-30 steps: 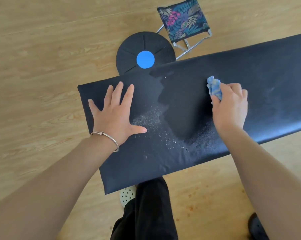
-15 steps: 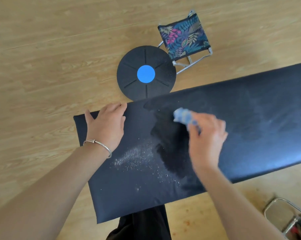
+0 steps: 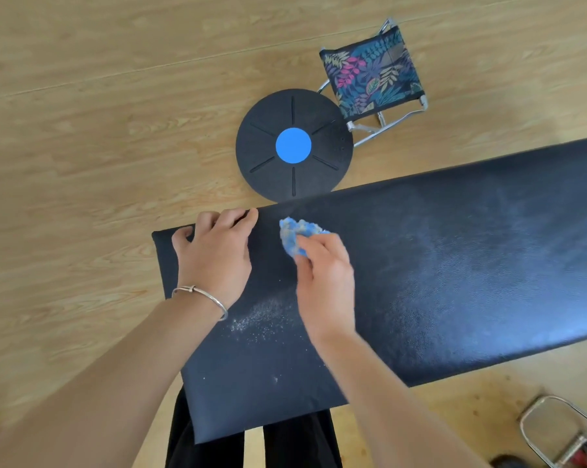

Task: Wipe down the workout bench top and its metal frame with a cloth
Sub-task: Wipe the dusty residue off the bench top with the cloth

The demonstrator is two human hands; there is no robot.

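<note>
Head view:

- We see one black padded bench top [image 3: 454,265] running from its short end at about 8 o'clock out past the frame edge at 3 o'clock. Its far long edge climbs toward 2 o'clock and its near long edge lies at about 5 o'clock.
- Our left hand [image 3: 214,258] sits at the far corner of that short end. Its fingers are curled over the far long edge and grip the bench top, with the thumb near the corner.
- Our right hand [image 3: 326,282] is just right of the left hand, apart from it, and pinches one crumpled blue cloth [image 3: 297,236] in its fingertips. The cloth is pressed on the bench top close to the far edge, at about 12 o'clock from the knuckles.
- A patch of white specks [image 3: 261,319] lies on the bench top between the two wrists, toward 6 o'clock of the cloth.
- Open surface — the long stretch of padding toward 3 o'clock carries nothing but a pale dusty sheen.
- On the wooden floor [image 3: 82,130] beyond the far edge lie one black round disc [image 3: 265,170] with a blue centre, partly tucked behind the bench top at 12 o'clock, and one folding stool [image 3: 373,79] with a leaf-print seat at 1 o'clock, touching or nearly touching the disc.
- The floor toward 9 and 10 o'clock is bare planks.
- Counted besides — two hands, one bracelet [image 3: 201,295] on the left wrist, two black trouser legs [image 3: 201,434] under the short end, and one chrome-tube object [image 3: 555,430] at 5 o'clock, too cropped to name.
</note>
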